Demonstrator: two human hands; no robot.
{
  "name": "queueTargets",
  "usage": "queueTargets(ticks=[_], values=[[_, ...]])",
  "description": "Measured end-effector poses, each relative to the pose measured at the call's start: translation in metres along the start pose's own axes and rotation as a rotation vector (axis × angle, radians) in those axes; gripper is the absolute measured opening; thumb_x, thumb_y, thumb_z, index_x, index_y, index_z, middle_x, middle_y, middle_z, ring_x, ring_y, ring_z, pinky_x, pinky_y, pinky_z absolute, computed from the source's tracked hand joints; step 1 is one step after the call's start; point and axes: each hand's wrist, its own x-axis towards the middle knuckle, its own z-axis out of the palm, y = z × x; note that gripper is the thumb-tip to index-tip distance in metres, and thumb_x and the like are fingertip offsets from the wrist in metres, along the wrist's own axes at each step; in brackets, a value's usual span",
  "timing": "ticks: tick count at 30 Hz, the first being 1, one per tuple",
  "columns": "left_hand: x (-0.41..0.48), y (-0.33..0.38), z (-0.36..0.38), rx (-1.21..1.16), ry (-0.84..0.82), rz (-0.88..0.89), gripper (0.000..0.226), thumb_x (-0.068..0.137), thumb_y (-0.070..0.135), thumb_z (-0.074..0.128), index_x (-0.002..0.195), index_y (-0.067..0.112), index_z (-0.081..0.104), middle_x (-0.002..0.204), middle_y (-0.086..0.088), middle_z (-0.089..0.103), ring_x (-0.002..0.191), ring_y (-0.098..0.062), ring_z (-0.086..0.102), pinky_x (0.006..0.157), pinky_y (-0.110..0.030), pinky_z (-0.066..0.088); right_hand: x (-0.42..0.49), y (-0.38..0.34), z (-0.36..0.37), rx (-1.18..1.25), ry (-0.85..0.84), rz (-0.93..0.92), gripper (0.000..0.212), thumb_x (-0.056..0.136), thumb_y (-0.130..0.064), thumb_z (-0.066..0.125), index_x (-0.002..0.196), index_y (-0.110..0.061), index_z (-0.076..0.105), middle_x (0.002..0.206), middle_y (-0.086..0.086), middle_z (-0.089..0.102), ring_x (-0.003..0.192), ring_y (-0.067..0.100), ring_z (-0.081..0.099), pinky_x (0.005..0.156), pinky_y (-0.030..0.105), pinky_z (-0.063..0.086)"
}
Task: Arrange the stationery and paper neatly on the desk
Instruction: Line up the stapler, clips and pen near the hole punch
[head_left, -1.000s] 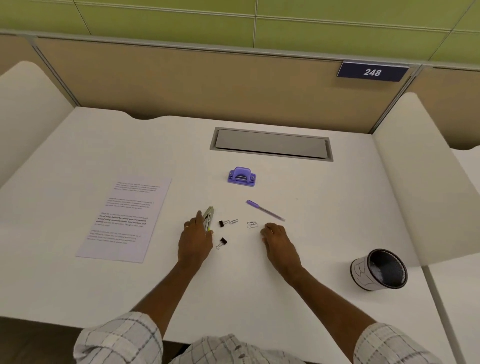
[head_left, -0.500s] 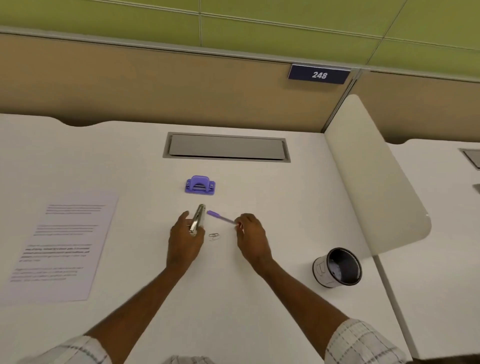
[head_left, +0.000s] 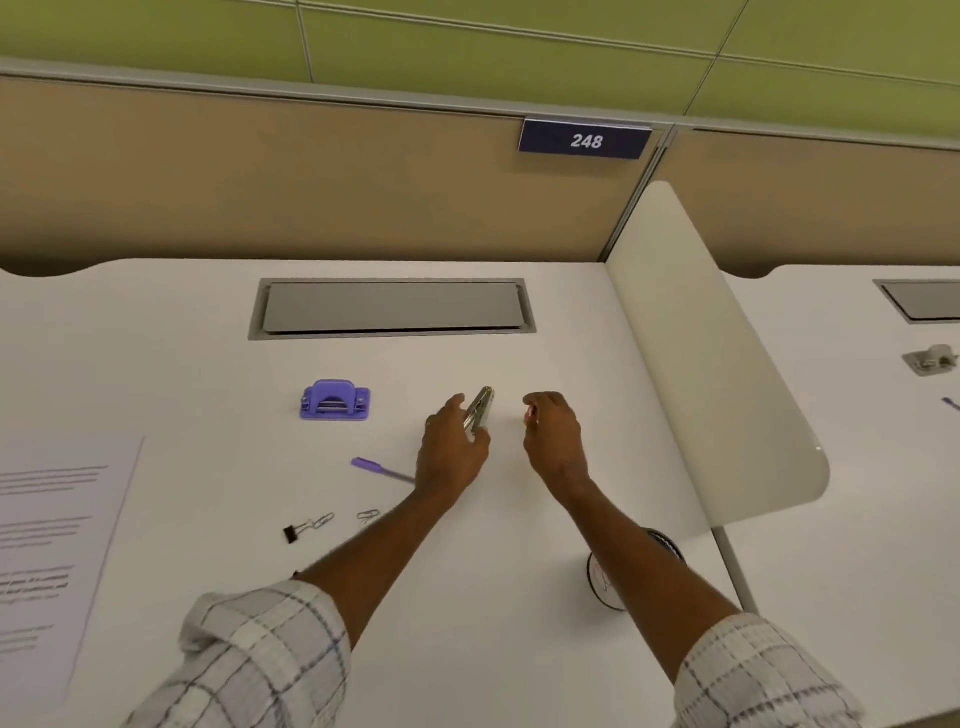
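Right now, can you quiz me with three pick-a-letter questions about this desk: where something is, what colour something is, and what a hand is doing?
1. Where is the hole punch?
A. on the floor
B. on the desk, left of the left hand
C. in a drawer

2. What colour is the pen?
A. purple
B. red
C. black

3. The stapler is:
A. lying flat
B. standing alone
C. gripped by the left hand

Answers: B, it sits on the white top beside that hand; A, its whole body is purple; C, the fingers curl round it.

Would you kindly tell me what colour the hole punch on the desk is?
Purple; the hole punch shows best in the head view, the only one available.
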Motion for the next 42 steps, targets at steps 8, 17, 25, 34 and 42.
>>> queueTargets(ticks=[8,17,25,34,42], values=[[0.051,0.031,0.038,0.038,-0.032,0.008,0.066,0.097,0.031,0.066,0.154,0.015,0.038,0.146,-0.01,0.056,0.136,-0.027,0.05,0.105,-0.038,0.048,0.054,0.039,-0.009,0.013,-0.057,0.13,0.037,0.094,-0.004,0.059,0.131,-0.009,0.058,0.127,0.01,0.064,0.114,0.026,0.062,0.093,0.029,0.047],[0.079,0.056,0.07,0.073,-0.028,-0.005,0.074,0.087,0.043,0.076,0.148,0.015,0.044,0.146,-0.006,0.054,0.136,-0.025,0.049,0.103,-0.037,0.048,0.09,0.049,0.0,0.009,-0.125,0.125,0.044,0.094,-0.004,0.057,0.137,-0.011,0.051,0.127,0.01,0.064,0.115,0.027,0.061,0.098,0.035,0.049],[0.079,0.043,0.07,0.029,-0.101,0.055,0.063,0.094,0.03,0.071,0.149,0.014,0.044,0.149,-0.006,0.051,0.137,-0.023,0.049,0.108,-0.032,0.045,0.094,0.051,0.002,0.006,-0.125,0.131,0.051,0.093,-0.002,0.06,0.142,-0.009,0.049,0.134,0.012,0.061,0.123,0.028,0.057,0.106,0.036,0.044],[0.037,0.007,0.024,0.105,-0.05,0.138,0.051,0.106,0.033,0.049,0.153,0.016,0.042,0.159,-0.004,0.044,0.149,-0.021,0.039,0.121,-0.034,0.032,0.065,0.033,0.004,-0.065,-0.075,0.062,0.051,0.095,0.002,0.054,0.145,-0.006,0.044,0.157,0.013,0.036,0.149,0.029,0.025,0.116,0.044,0.034],[-0.021,-0.079,-0.065,0.253,0.036,0.132,0.055,0.107,0.037,0.044,0.156,0.013,0.038,0.163,-0.006,0.038,0.155,-0.021,0.029,0.127,-0.04,0.027,0.003,-0.026,0.029,-0.044,-0.101,-0.124,0.043,0.1,-0.016,0.053,0.141,-0.005,0.048,0.155,0.015,0.039,0.145,0.031,0.032,0.111,0.044,0.042]])
